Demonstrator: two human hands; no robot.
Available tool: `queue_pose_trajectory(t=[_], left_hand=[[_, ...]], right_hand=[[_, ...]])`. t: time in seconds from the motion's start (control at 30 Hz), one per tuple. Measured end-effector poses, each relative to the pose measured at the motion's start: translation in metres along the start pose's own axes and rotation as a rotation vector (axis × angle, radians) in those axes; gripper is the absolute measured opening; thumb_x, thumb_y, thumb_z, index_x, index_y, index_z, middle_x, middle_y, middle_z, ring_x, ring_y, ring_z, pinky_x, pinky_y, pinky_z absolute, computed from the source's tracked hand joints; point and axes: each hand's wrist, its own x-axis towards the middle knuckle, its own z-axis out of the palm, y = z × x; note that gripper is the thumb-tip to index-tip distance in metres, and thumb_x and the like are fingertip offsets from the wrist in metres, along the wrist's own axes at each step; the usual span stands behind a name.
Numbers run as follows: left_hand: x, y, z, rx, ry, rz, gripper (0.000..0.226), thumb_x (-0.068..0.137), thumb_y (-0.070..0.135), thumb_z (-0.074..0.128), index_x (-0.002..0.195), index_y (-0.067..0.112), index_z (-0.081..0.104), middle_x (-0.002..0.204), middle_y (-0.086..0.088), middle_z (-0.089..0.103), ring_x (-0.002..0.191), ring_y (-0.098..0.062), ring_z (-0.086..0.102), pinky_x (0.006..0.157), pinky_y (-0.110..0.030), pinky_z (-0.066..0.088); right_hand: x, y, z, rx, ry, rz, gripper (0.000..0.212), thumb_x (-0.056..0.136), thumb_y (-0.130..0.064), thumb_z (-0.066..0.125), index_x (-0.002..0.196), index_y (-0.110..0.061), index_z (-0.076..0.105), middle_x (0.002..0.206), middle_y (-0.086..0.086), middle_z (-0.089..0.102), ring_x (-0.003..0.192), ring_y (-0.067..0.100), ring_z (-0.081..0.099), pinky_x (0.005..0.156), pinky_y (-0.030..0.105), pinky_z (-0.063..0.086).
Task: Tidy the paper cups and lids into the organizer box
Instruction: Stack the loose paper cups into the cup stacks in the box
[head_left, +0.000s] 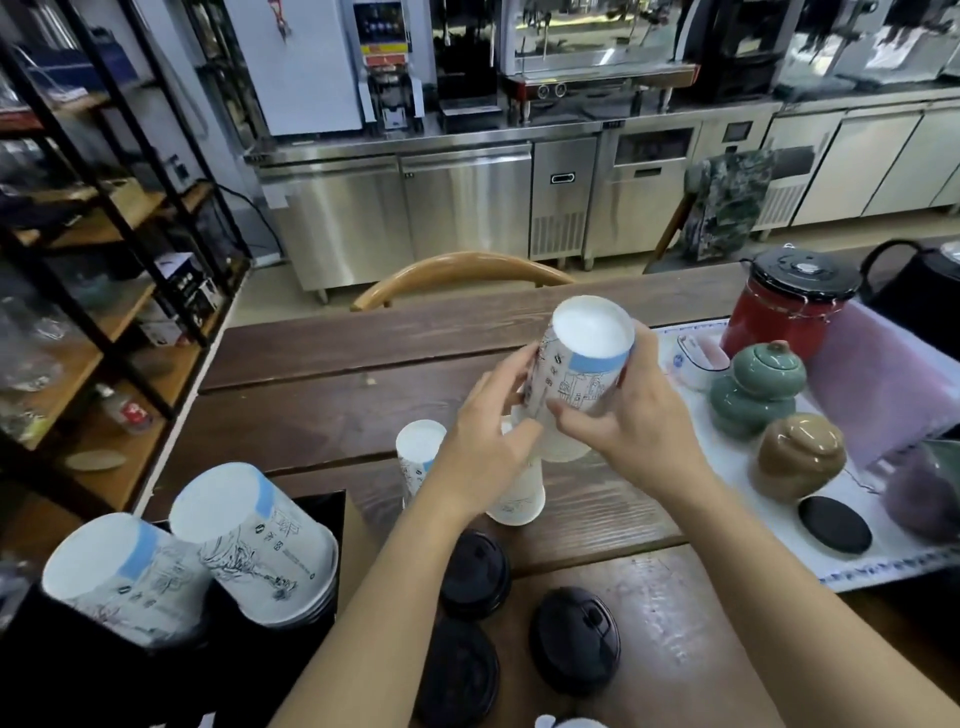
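Above the middle of the wooden desk (322, 395), both hands are holding an upside-down paper cup (579, 374), its white base tilted up toward the camera. The left hand (488, 447) is curling its fingers around the cup's left side, and the right hand (631, 421) is closing around the right side. Beneath them, a stack of inverted cups (519, 499) is standing on the desk, with another inverted cup (418, 457) just beside it on the left. At the near left corner, the black organizer box (317, 512) is holding two stacks of inverted cups (254, 540). Three black lids (574, 639) are lying near the desk's near edge.
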Motion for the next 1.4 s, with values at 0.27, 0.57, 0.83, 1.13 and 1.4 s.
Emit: queue_pose_trajectory(t=[0.27, 0.57, 0.83, 1.13, 1.4], left_hand=[[0.0, -0.044, -0.007, -0.01, 0.031, -0.256, 0.055, 0.087, 0.009, 0.047, 0.134, 0.036, 0.04, 0.125, 0.013, 0.053, 0.122, -0.012, 0.05, 0.106, -0.038, 0.04], [0.006, -0.086, 0.01, -0.046, -0.048, -0.532, 0.039, 0.098, 0.027, 0.038, 0.137, 0.025, 0.039, 0.126, 0.009, 0.049, 0.113, -0.007, 0.044, 0.095, -0.027, 0.036], [0.011, -0.097, 0.018, -0.423, 0.093, -0.717, 0.035, 0.097, 0.049, 0.032, 0.109, 0.027, 0.056, 0.1, 0.011, 0.061, 0.102, -0.012, 0.056, 0.093, -0.034, 0.042], [0.006, -0.065, 0.008, -0.355, 0.135, -0.433, 0.019, 0.096, 0.043, 0.04, 0.103, 0.039, 0.057, 0.113, 0.013, 0.062, 0.113, -0.009, 0.056, 0.102, -0.036, 0.044], [0.007, -0.016, -0.036, -0.395, 0.496, -0.09, 0.021, 0.097, 0.027, 0.043, 0.097, 0.022, 0.064, 0.106, -0.001, 0.066, 0.095, -0.003, 0.062, 0.074, -0.012, 0.049]], right_hand=[[0.005, 0.017, 0.055, -0.026, -0.209, 0.096, 0.081, 0.067, -0.036, 0.076, 0.131, -0.025, 0.027, 0.12, -0.003, 0.057, 0.105, 0.02, 0.057, 0.078, 0.038, 0.048], [-0.004, 0.07, 0.098, 0.044, -0.404, 0.205, 0.076, 0.066, -0.031, 0.078, 0.128, -0.025, 0.035, 0.116, -0.011, 0.049, 0.106, 0.011, 0.052, 0.085, 0.032, 0.047], [-0.016, 0.104, 0.117, 0.171, -0.535, 0.361, 0.088, 0.06, -0.016, 0.084, 0.129, -0.022, 0.03, 0.116, -0.01, 0.046, 0.115, 0.013, 0.049, 0.092, 0.028, 0.042], [-0.009, 0.052, 0.083, 0.3, -0.246, 0.146, 0.071, 0.057, -0.015, 0.081, 0.102, -0.047, 0.038, 0.103, -0.019, 0.056, 0.096, -0.012, 0.055, 0.079, 0.009, 0.046], [0.034, -0.01, 0.082, 0.456, -0.286, -0.018, 0.077, 0.06, -0.016, 0.082, 0.117, -0.035, 0.034, 0.124, -0.002, 0.053, 0.116, 0.007, 0.053, 0.094, 0.027, 0.048]])
